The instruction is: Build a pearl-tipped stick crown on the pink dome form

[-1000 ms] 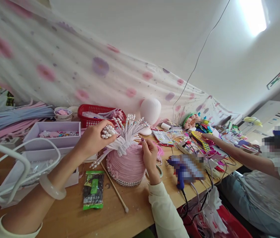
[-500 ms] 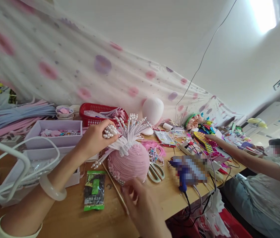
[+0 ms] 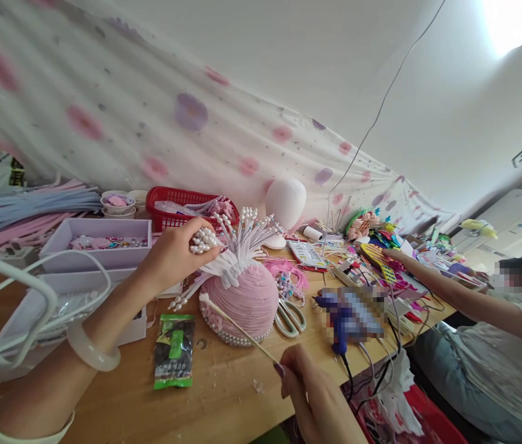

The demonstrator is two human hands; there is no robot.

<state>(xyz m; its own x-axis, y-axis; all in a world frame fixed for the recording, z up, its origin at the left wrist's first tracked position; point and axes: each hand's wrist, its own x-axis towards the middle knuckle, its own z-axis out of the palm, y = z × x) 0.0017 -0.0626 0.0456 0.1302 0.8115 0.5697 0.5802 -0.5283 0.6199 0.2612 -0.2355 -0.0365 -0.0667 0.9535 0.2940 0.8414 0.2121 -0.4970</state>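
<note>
L hand point(image 3: 182, 250) closed, fingers curled round a pearl cluster point(image 3: 204, 241), no gap visible. White stems point(image 3: 242, 246) w/ pearl tips fan out just R of that grip, set on top of pink dome point(image 3: 251, 302), which sits below & R of L hand on the table point(image 3: 224, 394).

R hand point(image 3: 316, 388) pinches a thin stick point(image 3: 244, 328) btwn thumb & fingers, nr its lower end; rest of the hand loosely curled. Stick runs up-left from the R grip across front of dome, pale blobbed tip by dome's L side; can't tell if tip touches.

Beyond R hand, nr dome's R side: scissors point(image 3: 283, 327), w/ pink tassel point(image 3: 295, 274) further back. Purple glue gun point(image 3: 341, 327) up & R of R hand. Green-&-black pkt point(image 3: 174, 351) lies on table, nearer side of L hand. Red basket point(image 3: 168, 219) behind L hand, lavender box point(image 3: 94, 259) to its L.
</note>
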